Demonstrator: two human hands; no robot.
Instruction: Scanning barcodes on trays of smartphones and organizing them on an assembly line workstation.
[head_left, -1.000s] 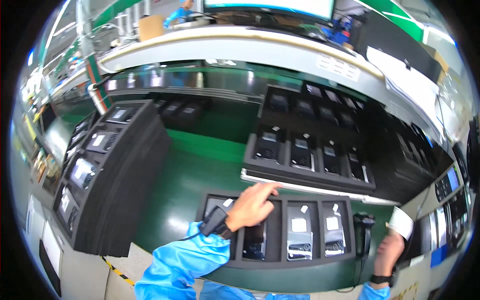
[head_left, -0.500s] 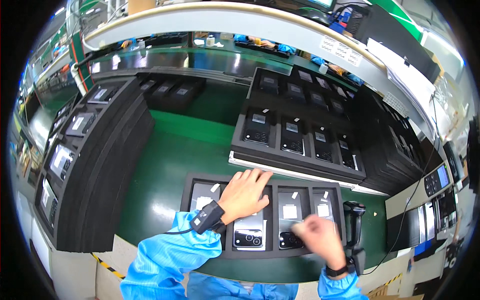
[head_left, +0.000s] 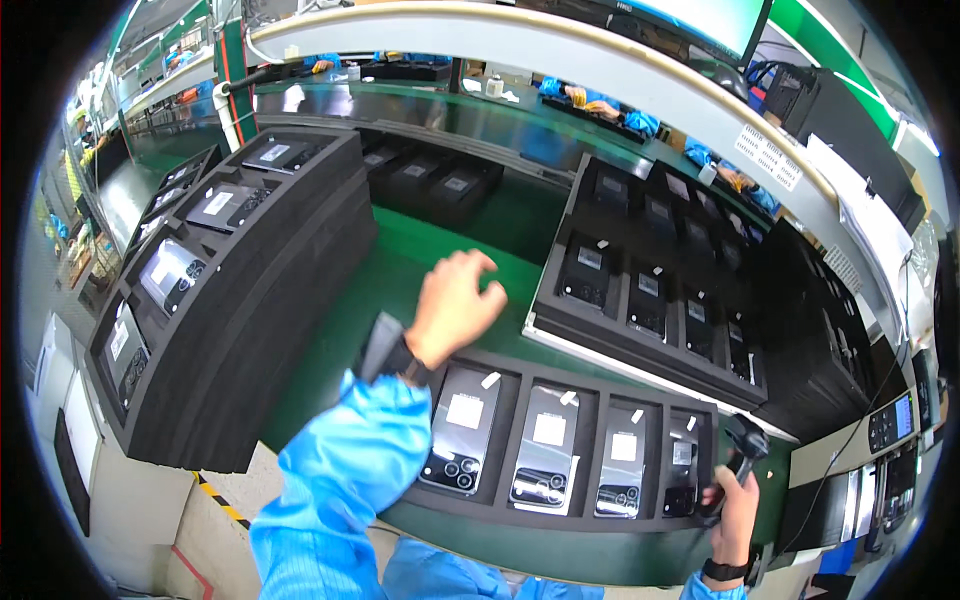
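Note:
A black foam tray lies in front of me, with a smartphone in each of its compartments. Every phone shows its dark, glossy back, a camera cluster at the near end and a pale label; the second from the left is one of them. My left hand hovers past the tray's far left edge, open and holding nothing, thumb apart from loosely curled fingers. At the tray's right end, my right hand is wrapped round the grip of a black handheld barcode scanner.
Tall stacks of foam trays with phones stand at the left and at the far right. Beyond my tray, another phone tray rests on a white-edged stand. A label printer sits at right; a shelf crosses above.
My left hand has left the tray and moved outward, away from me. My right hand has gone from a phone to the scanner and gripped it. The view has swung left.

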